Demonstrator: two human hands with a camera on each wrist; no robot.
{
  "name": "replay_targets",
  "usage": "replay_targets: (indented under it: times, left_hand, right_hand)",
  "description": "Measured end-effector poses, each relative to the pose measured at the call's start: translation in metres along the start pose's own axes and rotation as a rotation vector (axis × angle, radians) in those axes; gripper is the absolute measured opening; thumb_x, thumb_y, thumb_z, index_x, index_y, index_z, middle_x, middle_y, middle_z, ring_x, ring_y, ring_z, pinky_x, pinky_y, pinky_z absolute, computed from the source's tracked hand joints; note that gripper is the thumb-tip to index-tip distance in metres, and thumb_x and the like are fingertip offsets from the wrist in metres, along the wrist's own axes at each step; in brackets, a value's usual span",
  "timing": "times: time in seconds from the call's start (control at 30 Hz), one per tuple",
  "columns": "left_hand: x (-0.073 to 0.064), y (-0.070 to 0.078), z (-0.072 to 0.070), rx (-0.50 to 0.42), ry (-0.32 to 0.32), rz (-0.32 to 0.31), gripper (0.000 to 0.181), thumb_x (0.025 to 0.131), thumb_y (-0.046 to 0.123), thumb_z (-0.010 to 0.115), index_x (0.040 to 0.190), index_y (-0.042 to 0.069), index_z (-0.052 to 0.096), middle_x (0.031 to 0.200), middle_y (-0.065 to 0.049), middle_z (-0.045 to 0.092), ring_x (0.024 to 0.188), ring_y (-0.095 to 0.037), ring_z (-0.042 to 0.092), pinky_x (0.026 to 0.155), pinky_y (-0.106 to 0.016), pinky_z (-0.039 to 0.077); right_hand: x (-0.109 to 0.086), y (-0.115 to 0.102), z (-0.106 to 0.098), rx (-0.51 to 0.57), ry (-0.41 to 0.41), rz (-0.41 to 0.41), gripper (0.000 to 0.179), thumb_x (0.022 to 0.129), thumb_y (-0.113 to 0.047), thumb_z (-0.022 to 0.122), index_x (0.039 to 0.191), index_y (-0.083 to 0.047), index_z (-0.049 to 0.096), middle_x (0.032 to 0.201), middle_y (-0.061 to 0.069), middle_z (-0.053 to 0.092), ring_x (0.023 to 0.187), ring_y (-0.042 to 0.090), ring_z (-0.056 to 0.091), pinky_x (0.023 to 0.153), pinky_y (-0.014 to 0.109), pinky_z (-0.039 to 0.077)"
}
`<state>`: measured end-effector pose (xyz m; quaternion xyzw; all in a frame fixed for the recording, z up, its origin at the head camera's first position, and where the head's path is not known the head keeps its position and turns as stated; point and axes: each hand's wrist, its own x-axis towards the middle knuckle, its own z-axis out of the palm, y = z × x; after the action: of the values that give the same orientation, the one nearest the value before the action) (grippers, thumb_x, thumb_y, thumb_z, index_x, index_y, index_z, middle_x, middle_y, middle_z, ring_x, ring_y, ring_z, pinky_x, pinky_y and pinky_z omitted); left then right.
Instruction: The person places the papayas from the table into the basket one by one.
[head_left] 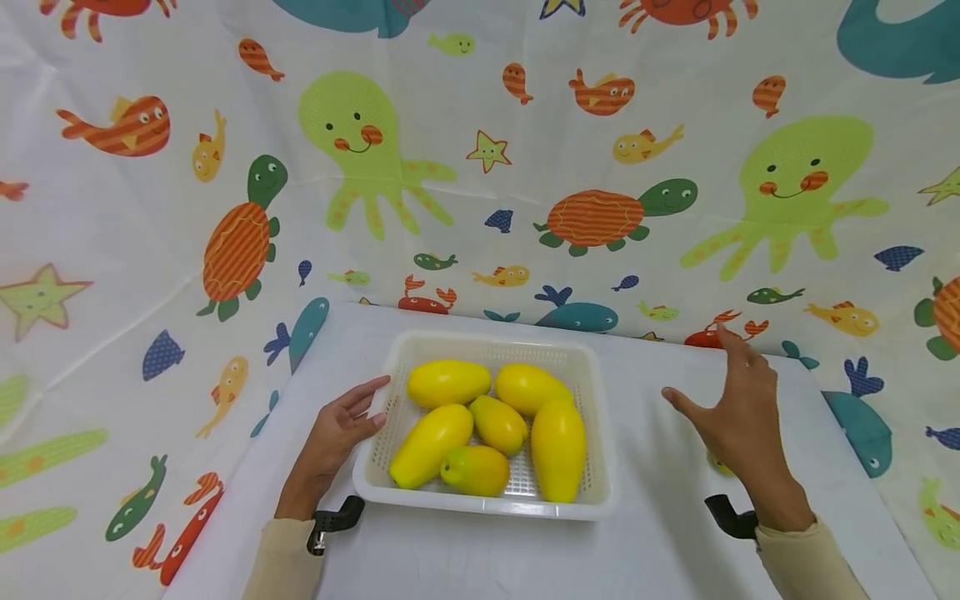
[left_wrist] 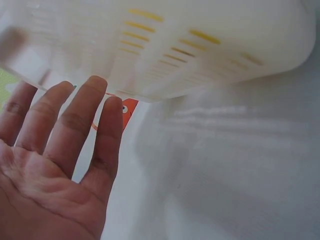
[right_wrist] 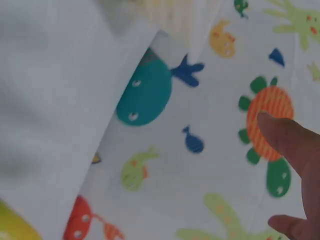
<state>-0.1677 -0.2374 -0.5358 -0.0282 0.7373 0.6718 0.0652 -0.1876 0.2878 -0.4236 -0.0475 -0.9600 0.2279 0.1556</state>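
Observation:
A white slotted plastic basket [head_left: 483, 506] holds several plump yellow mangoes [head_left: 558, 450], a few with green-tinged ends. My left hand [head_left: 341, 429] is at its left rim, thumb tip over the edge. In the left wrist view the fingers [left_wrist: 82, 117] are nearly straight and spread, their tips right at the basket's side wall [left_wrist: 210, 55]. Raised to the right of the basket, my right hand [head_left: 738, 417] has its thumb spread from the fingers and holds nothing. A small yellow-green thing [head_left: 718, 462] shows behind that hand, mostly hidden.
The white tabletop [head_left: 435, 558] carries the basket. A white cloth [head_left: 450, 192] printed with sea animals stands behind the table and along its sides. Part of a rounded yellow thing [right_wrist: 17, 225] appears in the right wrist view's lower left corner.

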Motion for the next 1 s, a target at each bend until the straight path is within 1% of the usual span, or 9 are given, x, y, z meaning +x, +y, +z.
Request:
replay_targets:
  times: [0.07, 0.13, 0.3, 0.4, 0.57, 0.7, 0.87, 1.0]
  left_hand:
    - [0.000, 0.000, 0.000, -0.005, -0.003, -0.002, 0.066, 0.098, 0.029, 0.078, 0.158, 0.031, 0.050, 0.167, 0.003, 0.048, 0.129, -0.013, 0.070, 0.097, -0.036, 0.062]
    - [-0.001, 0.000, 0.000, -0.005, -0.006, 0.001, 0.067, 0.099, 0.029, 0.078, 0.159, 0.031, 0.049, 0.167, 0.003, 0.047, 0.130, -0.013, 0.070, 0.098, -0.035, 0.062]
    - [-0.001, -0.001, 0.000, -0.007, -0.005, 0.008, 0.067, 0.099, 0.028, 0.077, 0.160, 0.028, 0.048, 0.168, 0.001, 0.046, 0.132, -0.011, 0.068, 0.098, -0.034, 0.062]
    - [0.000, -0.001, 0.000, -0.008, -0.002, 0.004, 0.067, 0.099, 0.028, 0.078, 0.160, 0.028, 0.048, 0.167, 0.001, 0.046, 0.132, -0.010, 0.067, 0.098, -0.034, 0.062]
    - [0.002, -0.002, 0.001, -0.005, 0.002, 0.001, 0.068, 0.098, 0.030, 0.078, 0.159, 0.029, 0.049, 0.166, 0.004, 0.047, 0.134, -0.013, 0.066, 0.099, -0.034, 0.062]
    - [0.002, -0.003, 0.001, -0.001, 0.002, 0.006, 0.068, 0.098, 0.029, 0.078, 0.160, 0.029, 0.048, 0.166, 0.003, 0.048, 0.136, -0.015, 0.066, 0.099, -0.034, 0.061]
    - [0.003, -0.004, 0.000, -0.001, 0.003, 0.003, 0.068, 0.098, 0.030, 0.078, 0.159, 0.029, 0.049, 0.165, 0.002, 0.049, 0.134, -0.015, 0.067, 0.099, -0.034, 0.062]
    - [0.003, -0.004, 0.000, -0.008, -0.004, 0.007, 0.068, 0.099, 0.029, 0.078, 0.160, 0.029, 0.048, 0.166, 0.002, 0.048, 0.135, -0.017, 0.067, 0.099, -0.035, 0.062]
  right_hand:
    - [0.000, 0.014, 0.000, -0.010, 0.012, 0.057, 0.120, 0.081, -0.028, 0.093, 0.171, -0.013, 0.015, 0.167, 0.033, 0.027, 0.153, 0.058, 0.025, 0.106, 0.084, 0.040]
    - [-0.001, 0.027, 0.002, -0.026, 0.004, 0.130, 0.121, 0.082, -0.030, 0.091, 0.171, -0.012, 0.011, 0.170, 0.034, 0.022, 0.155, 0.058, 0.021, 0.107, 0.084, 0.039]
    - [-0.004, 0.055, 0.009, -0.056, -0.060, 0.311, 0.124, 0.085, -0.035, 0.087, 0.171, -0.010, 0.003, 0.171, 0.037, 0.009, 0.157, 0.060, 0.013, 0.106, 0.084, 0.039]
    - [-0.005, 0.067, 0.013, -0.058, -0.093, 0.383, 0.126, 0.085, -0.039, 0.086, 0.171, -0.009, -0.002, 0.170, 0.039, 0.005, 0.157, 0.061, 0.011, 0.105, 0.084, 0.040]
    - [-0.007, 0.082, 0.022, -0.067, -0.122, 0.467, 0.130, 0.085, -0.050, 0.084, 0.170, -0.005, -0.005, 0.168, 0.042, 0.006, 0.154, 0.063, 0.012, 0.109, 0.082, 0.040]
    - [-0.008, 0.092, 0.028, -0.080, -0.149, 0.509, 0.131, 0.086, -0.056, 0.082, 0.169, -0.001, -0.003, 0.164, 0.045, 0.012, 0.151, 0.064, 0.017, 0.112, 0.081, 0.039]
    - [-0.008, 0.099, 0.035, -0.078, -0.181, 0.561, 0.128, 0.088, -0.058, 0.080, 0.167, 0.003, 0.001, 0.157, 0.049, 0.021, 0.144, 0.064, 0.025, 0.113, 0.078, 0.042]
    - [-0.007, 0.102, 0.040, -0.044, -0.196, 0.606, 0.125, 0.090, -0.058, 0.077, 0.167, 0.003, 0.001, 0.155, 0.050, 0.020, 0.142, 0.064, 0.026, 0.114, 0.077, 0.041]
